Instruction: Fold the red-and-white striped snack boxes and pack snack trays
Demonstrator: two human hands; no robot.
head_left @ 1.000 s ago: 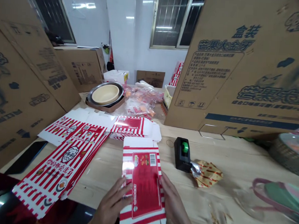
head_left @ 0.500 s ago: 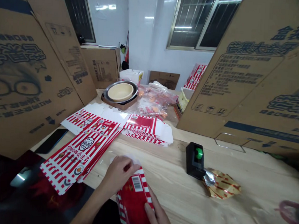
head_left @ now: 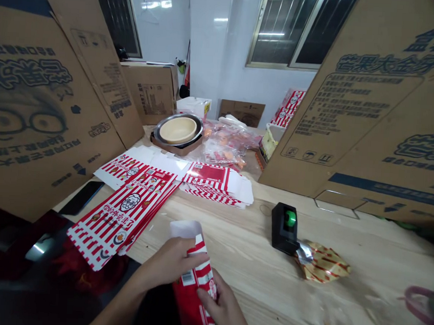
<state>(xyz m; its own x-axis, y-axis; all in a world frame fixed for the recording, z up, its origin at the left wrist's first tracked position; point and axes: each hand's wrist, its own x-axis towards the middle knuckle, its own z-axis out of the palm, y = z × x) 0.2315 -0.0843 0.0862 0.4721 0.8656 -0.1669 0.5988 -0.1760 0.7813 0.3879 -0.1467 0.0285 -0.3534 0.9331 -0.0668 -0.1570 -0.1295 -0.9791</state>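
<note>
**Item 1: folded red-and-white carton blank** (head_left: 190, 298). Red printed panel with barcode, white flap at the far end. Lies in both hands, just below and between the fingers, and is creased lengthwise into a narrow form. Long axis runs away from the person, far end tilted slightly to the left. The far white flap stands just past the left fingers; the lower end reaches toward the person, nearer the right hand.

**Item 2: left hand** (head_left: 168, 262). Nearer the carton's far end. Fingers (head_left: 196, 259) curl over its upper part, closed on it, with little gap showing.

**Item 3: right hand** (head_left: 222, 310). Nearer the lower end, on the right of the carton. Fingers (head_left: 209, 294) lie closed against its edge, gripping; the thumb is hidden.

**Nearby, left of the left fingers:** stack of flat printed carton blanks (head_left: 121, 215), almost touching the left hand.

**Beyond the fingers:** further flat blanks (head_left: 216, 182) and a steel tray with a beige bowl (head_left: 178, 130), well ahead.

**Right of the right fingers:** black tape dispenser with a green roll (head_left: 284, 228), touching a gold foil wrapper (head_left: 323, 262), both on the pale wooden table (head_left: 254, 272).

**Far left of the fingers:** black phone (head_left: 82, 198).

**Far right and left:** upright corrugated cardboard sheets (head_left: 360, 102).
</note>
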